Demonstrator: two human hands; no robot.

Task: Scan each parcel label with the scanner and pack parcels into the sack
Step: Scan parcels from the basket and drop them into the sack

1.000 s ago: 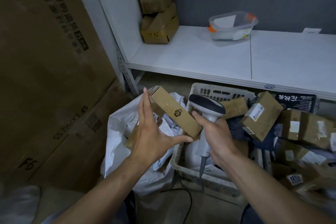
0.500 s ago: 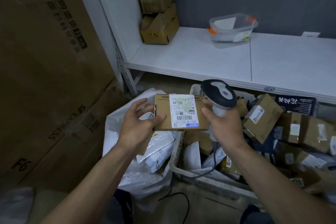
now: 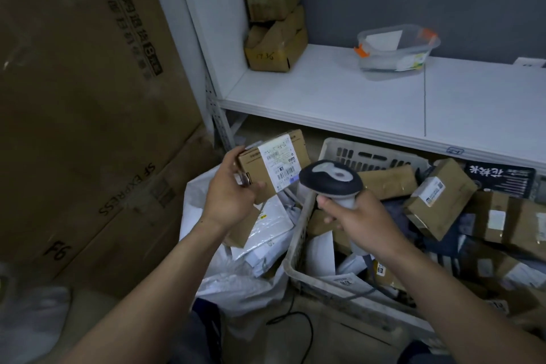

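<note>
Box (image 3: 252, 161): our left hand (image 3: 230, 190) grips it over the sack (image 3: 236, 284), label (image 3: 277, 162) facing us.
Scanner (image 3: 331, 179): our right hand (image 3: 359, 223) clasps its handle, head beside the label.
Progress: sack part-filled, basket (image 3: 295, 245) heaped; we reckon plenty left.

The small brown cardboard box (image 3: 266, 183) looks matt and fibrous, and its white paper label (image 3: 279, 164) is smooth with a faint sheen. The grey plastic handheld scanner (image 3: 331, 179) is smooth and semi-gloss, while the white plastic sack (image 3: 236, 289) is thin and crinkled. The pale slotted plastic crate (image 3: 384, 154) looks dull and scuffed, the white shelf board (image 3: 310, 97) smooth and matt, and the clear plastic tub (image 3: 396, 50) glossy.
</note>
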